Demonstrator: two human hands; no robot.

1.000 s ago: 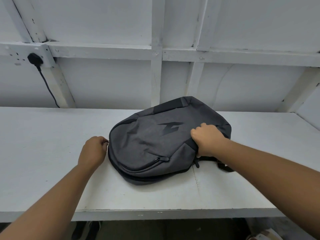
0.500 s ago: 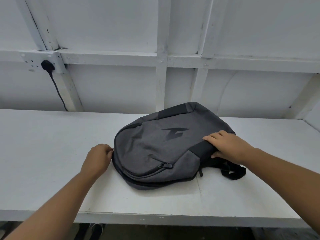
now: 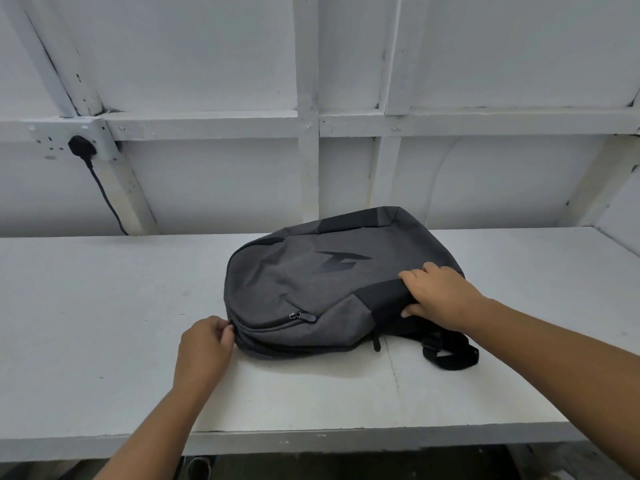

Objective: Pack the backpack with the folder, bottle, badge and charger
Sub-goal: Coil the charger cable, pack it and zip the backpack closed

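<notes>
A person stands at a white table (image 3: 104, 306) with a grey backpack (image 3: 311, 282) lying flat on it, front panel up, as the packing job appears to be at its opening step. The bag's long axis runs from its rounded end at near left to its squarer end at far right, close to the white panelled wall.

The left hand (image 3: 204, 351) sits at the rounded near-left end. Its fingers are curled and its thumb and fingertips are pinched together against the seam where the main zipper (image 3: 270, 341) begins; the pull itself is hidden between them. The right hand (image 3: 440, 296) clamps the dark side panel toward the right. Its fingers are spread over the top and its thumb is tucked under the edge, holding the bag steady.

The zipper track curves away from the left fingertips, along the bag's near edge toward the right and around the rounded end toward the far side. The left hand is plainly the nearer one to draw it open, and the right hand serves as anchor.

The front pocket zip (image 3: 296, 315) is closed, and a black shoulder strap (image 3: 450, 356) trails on the table at near right. A black plug (image 3: 81, 147) sits in a wall socket at far left. The folder, bottle, badge and charger are not in view.
</notes>
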